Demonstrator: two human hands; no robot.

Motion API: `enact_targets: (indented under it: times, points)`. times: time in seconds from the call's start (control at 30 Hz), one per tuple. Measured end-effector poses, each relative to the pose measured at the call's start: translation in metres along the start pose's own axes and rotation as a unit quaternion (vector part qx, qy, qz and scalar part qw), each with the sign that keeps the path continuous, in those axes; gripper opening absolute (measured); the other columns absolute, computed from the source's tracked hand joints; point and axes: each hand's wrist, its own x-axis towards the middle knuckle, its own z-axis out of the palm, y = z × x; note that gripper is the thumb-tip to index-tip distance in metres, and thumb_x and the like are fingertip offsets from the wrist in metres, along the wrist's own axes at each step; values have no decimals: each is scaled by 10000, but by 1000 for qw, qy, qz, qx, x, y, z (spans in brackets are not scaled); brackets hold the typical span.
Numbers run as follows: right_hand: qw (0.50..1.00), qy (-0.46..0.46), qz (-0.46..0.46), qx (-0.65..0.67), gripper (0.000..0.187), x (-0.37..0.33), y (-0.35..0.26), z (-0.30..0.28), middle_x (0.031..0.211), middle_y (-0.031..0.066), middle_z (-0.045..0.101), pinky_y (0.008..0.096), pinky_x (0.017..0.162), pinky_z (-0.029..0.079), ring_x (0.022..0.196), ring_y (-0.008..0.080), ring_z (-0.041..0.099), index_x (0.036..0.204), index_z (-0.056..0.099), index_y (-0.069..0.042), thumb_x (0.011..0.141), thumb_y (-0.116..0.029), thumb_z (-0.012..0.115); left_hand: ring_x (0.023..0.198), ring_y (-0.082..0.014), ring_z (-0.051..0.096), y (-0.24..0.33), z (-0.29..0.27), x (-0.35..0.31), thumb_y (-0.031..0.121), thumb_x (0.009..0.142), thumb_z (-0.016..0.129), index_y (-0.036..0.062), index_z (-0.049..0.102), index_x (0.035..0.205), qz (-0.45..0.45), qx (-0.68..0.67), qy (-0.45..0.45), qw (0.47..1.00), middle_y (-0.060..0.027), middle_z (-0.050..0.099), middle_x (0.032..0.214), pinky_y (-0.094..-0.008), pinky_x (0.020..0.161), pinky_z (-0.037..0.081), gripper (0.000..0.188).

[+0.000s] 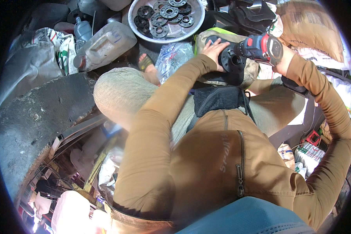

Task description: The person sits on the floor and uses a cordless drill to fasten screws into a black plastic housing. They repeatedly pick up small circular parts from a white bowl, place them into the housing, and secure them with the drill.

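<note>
My left hand [215, 52] is closed on the edge of a black flange [234, 61], a round plastic-looking part with a raised central hub and holes. The flange rests on a dark pad [232, 78] over my lap. In my right hand [286, 60] is a red, black and grey cordless drill [257, 48], held sideways by its handle. Its front end points left, at the flange's upper right side. The tip of the drill is hidden, so I cannot tell whether it touches the flange.
A white basin [163, 40] beyond my left hand holds several similar black flanges [170, 11]. Left of it lie a translucent jug [106, 46] and a grey bottle [82, 29]. A clear plastic bag [175, 58] sits near my foot [150, 69]. Brown sacks [312, 27] stand at far right.
</note>
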Motion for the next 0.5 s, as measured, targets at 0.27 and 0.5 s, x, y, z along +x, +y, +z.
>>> enact_targets:
  times: [0.27, 0.5]
  points:
    - [998, -12, -53, -25, 301, 16, -6, -6, 855, 146, 651, 376, 729, 514, 809, 317, 630, 958, 624, -54, 667, -112, 678, 1324, -210, 372, -6, 31, 0, 388, 555, 815, 86, 525, 1220, 23, 38, 101, 994, -110, 534, 1281, -452, 1153, 119, 785]
    - [998, -23, -59, -10, 222, 9, -22, -19, 786, 132, 642, 373, 686, 514, 747, 312, 629, 891, 620, -51, 689, -128, 667, 1333, -188, 358, -4, 26, 1, 343, 587, 804, 88, 519, 1235, 14, 42, 71, 997, -85, 528, 1300, -424, 1166, 104, 753]
